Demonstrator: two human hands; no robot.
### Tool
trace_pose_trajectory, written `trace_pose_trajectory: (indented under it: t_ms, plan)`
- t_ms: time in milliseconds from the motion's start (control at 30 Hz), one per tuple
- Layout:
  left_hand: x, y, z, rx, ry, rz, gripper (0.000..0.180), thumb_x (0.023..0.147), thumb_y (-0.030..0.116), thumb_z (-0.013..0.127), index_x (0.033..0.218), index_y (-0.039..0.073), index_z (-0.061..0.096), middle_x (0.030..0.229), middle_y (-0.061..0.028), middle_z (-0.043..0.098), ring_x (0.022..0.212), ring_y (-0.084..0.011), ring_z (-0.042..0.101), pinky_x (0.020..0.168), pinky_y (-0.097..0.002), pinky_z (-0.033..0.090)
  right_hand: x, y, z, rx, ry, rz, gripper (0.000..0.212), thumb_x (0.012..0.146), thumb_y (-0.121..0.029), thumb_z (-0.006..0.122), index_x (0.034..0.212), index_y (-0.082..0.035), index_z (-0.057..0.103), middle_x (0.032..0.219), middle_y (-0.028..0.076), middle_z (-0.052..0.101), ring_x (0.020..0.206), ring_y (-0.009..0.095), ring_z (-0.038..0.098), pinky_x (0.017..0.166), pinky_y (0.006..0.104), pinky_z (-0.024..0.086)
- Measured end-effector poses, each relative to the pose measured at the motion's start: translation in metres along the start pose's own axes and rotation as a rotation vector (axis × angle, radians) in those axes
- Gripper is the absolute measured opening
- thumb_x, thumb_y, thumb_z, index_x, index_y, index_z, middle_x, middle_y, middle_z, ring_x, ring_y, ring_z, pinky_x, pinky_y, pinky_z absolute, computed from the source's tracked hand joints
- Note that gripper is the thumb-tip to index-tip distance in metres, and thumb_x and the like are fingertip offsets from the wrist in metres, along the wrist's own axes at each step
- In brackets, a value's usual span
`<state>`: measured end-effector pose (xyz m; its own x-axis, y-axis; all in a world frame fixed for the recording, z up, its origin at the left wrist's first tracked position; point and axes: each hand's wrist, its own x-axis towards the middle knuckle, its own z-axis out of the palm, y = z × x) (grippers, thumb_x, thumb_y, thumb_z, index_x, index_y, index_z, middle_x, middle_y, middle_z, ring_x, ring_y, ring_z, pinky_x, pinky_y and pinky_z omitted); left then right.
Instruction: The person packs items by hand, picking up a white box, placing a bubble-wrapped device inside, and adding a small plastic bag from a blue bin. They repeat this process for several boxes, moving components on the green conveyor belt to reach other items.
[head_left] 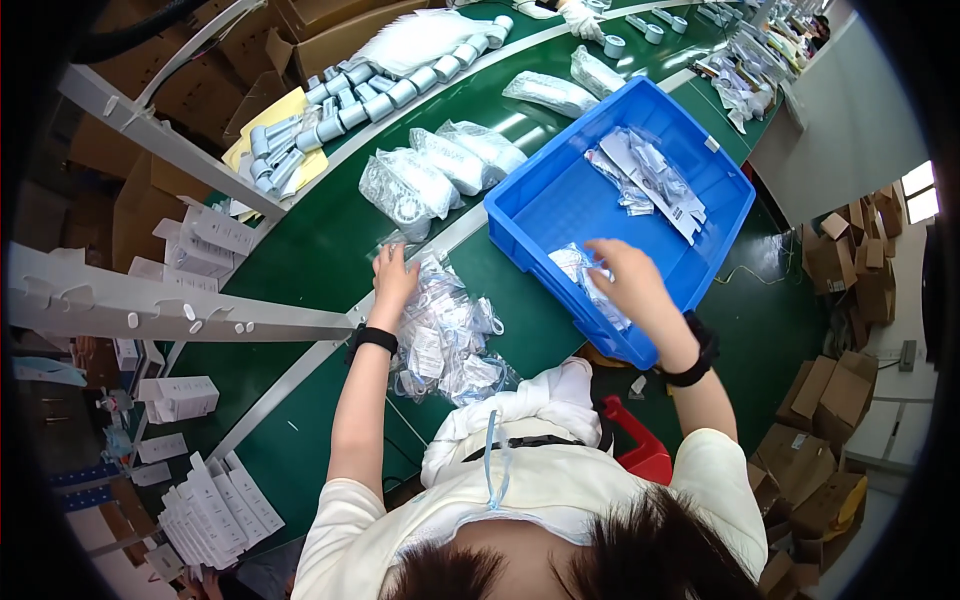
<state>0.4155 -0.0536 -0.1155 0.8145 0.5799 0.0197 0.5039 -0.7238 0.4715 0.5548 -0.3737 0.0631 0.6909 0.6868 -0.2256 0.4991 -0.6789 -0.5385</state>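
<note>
My left hand [393, 275] has its fingers spread at the top of a heap of clear plastic bags [435, 335] with small white parts and papers inside. Just beyond its fingertips lies a bubble-wrapped item [400, 190]. Over the near side of a blue plastic bin [530, 225] hovers my right hand [635, 280], its fingers curved and apart with nothing seen between them. Below and beside those fingers is a small pile of bagged parts [578, 265] in the bin. Farther back in the same bin lie flat bagged pieces and a long white strip [655, 190].
Grey-blue cylindrical parts [365, 105] line the far edge of the green table [310, 235]. More bubble-wrapped items [550, 92] lie behind the bin. A white metal frame post [200, 310] juts in from the left. Cardboard boxes [830, 395] stand at the right.
</note>
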Motion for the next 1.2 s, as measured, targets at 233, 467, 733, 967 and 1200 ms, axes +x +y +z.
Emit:
trace_pose_trajectory:
  t_ms: [233, 467, 733, 967, 1200]
  plan:
    - [0.010, 0.017, 0.016, 0.153, -0.154, -0.106, 0.041, 0.070, 0.017, 0.063, 0.111, 0.017, 0.054, 0.119, -0.0112, 0.045, 0.106, -0.0311, 0.042, 0.081, -0.0462, 0.040, 0.034, 0.116, 0.068, -0.481, -0.423, 0.013, 0.078, 0.068, -0.024, 0.068, 0.133, -0.031, 0.026, 0.133, 0.027, 0.023, 0.106, 0.053, 0.038, 0.090, 0.0464, 0.040]
    - [0.016, -0.019, 0.010, 0.105, -0.181, -0.086, 0.033, 0.063, 0.010, 0.064, 0.096, 0.014, 0.062, 0.099, -0.0080, 0.056, 0.095, -0.0292, 0.050, 0.077, -0.0425, 0.041, 0.034, 0.125, 0.130, -0.462, -0.305, -0.140, 0.073, 0.062, -0.021, 0.071, 0.127, -0.029, 0.037, 0.126, 0.029, 0.027, 0.105, 0.054, 0.037, 0.089, 0.0488, 0.039]
    - [0.029, 0.025, -0.045, -0.060, -0.131, 0.007, 0.028, 0.056, 0.010, 0.070, 0.081, 0.002, 0.059, 0.084, -0.0128, 0.057, 0.078, -0.0307, 0.055, 0.069, -0.0358, 0.043, 0.057, 0.143, 0.093, 0.014, 0.048, 0.106, 0.031, 0.064, -0.009, 0.061, 0.094, -0.012, 0.054, 0.093, 0.021, 0.055, 0.075, 0.031, 0.056, 0.070, 0.0394, 0.046]
    - [0.018, 0.092, -0.142, -0.970, 0.028, -0.016, 0.018, 0.068, 0.004, 0.066, 0.076, 0.003, 0.051, 0.072, 0.0006, 0.052, 0.067, -0.0078, 0.050, 0.061, -0.0217, 0.039, -0.001, -0.018, -0.019, 0.539, 0.216, -0.170, 0.033, 0.060, 0.004, 0.059, 0.090, -0.009, 0.051, 0.086, 0.009, 0.048, 0.081, 0.020, 0.051, 0.071, 0.0272, 0.041]
    - [0.057, 0.219, -0.094, -0.628, -0.107, 0.391, 0.035, 0.061, 0.014, 0.073, 0.087, 0.005, 0.051, 0.081, -0.0087, 0.052, 0.076, -0.0203, 0.052, 0.068, -0.0300, 0.041, -0.014, -0.058, 0.098, -0.047, -0.118, -0.333, 0.056, 0.058, -0.004, 0.070, 0.109, -0.015, 0.050, 0.116, 0.021, 0.038, 0.105, 0.036, 0.044, 0.081, 0.0382, 0.043]
